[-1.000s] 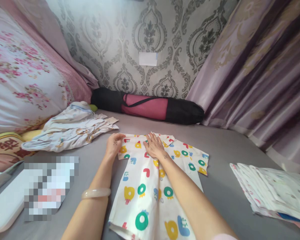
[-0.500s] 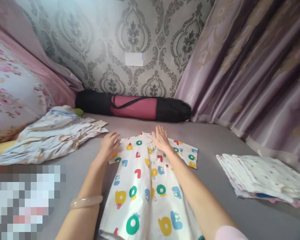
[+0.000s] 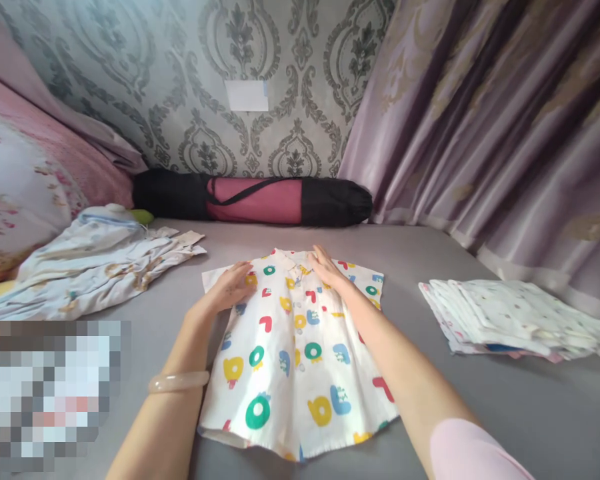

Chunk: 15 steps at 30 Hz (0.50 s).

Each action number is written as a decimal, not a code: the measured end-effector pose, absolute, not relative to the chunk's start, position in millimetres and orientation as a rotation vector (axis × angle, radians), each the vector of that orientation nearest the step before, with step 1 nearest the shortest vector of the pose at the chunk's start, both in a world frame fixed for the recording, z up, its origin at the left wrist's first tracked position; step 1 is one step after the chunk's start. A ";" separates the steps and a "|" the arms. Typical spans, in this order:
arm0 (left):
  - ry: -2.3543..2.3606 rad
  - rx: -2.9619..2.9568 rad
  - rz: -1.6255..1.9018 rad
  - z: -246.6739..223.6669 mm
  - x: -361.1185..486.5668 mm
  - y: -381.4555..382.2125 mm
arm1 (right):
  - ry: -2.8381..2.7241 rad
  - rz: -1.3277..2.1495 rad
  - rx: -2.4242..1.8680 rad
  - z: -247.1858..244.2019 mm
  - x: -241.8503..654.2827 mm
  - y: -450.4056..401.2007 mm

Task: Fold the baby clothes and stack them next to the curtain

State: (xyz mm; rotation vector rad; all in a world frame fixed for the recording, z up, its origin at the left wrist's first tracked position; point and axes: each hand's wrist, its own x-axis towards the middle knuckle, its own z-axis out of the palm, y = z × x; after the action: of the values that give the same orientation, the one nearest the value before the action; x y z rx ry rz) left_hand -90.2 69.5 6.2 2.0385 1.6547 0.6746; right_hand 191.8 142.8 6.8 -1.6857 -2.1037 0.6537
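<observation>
A white short-sleeved shirt (image 3: 275, 360) printed with colourful letters lies spread front up, its collar pointing away from me and its hem nearest me. My left hand (image 3: 234, 285) rests flat with fingers stretched over the shirt's left shoulder and sleeve. Near the collar, on the right chest, lies my right hand (image 3: 329, 270), palm down, fingers extended. Neither hand grips the cloth. A pale bangle (image 3: 179, 382) circles my left forearm, and a pink sleeve (image 3: 473, 450) shows on my right arm.
The shirt lies on a grey sheet (image 3: 410, 257). At right sits a stack of folded clothes (image 3: 515, 317); at left, a loose pile of clothes (image 3: 100, 260). A black and pink long bag (image 3: 253, 199) lies along the wall. Purple curtains (image 3: 460, 120) hang at right. A pixelated patch covers the lower left.
My left hand has moved inward from the sleeve's edge onto the shirt. The right hand stays near the collar. The view has shifted, and the shirt's whole hem now shows.
</observation>
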 end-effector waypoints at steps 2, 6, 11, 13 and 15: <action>1.663 2.033 0.711 13.3 -93.9 64.4 | -1.942 0.653 -1.626 13.1 214.4 127.1; 1.778 2.022 0.661 19.4 -107.0 44.0 | -1.753 0.749 -1.577 14.5 271.3 76.3; 1.868 1.958 0.509 24.4 -117.5 -11.1 | -1.682 1.039 -1.714 20.2 324.3 -3.5; 1.913 1.857 0.400 27.5 -116.1 -36.7 | -1.759 1.061 -1.784 24.5 330.9 -31.4; 1.928 1.742 0.337 30.1 -112.2 -59.7 | -1.900 0.954 -1.857 27.5 330.2 -53.2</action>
State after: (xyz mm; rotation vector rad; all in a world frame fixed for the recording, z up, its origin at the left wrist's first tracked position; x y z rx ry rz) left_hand -112.2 -59.7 30.1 1.7419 1.9279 0.3371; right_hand 330.2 -53.2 27.5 -1.8571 -1.9001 0.9542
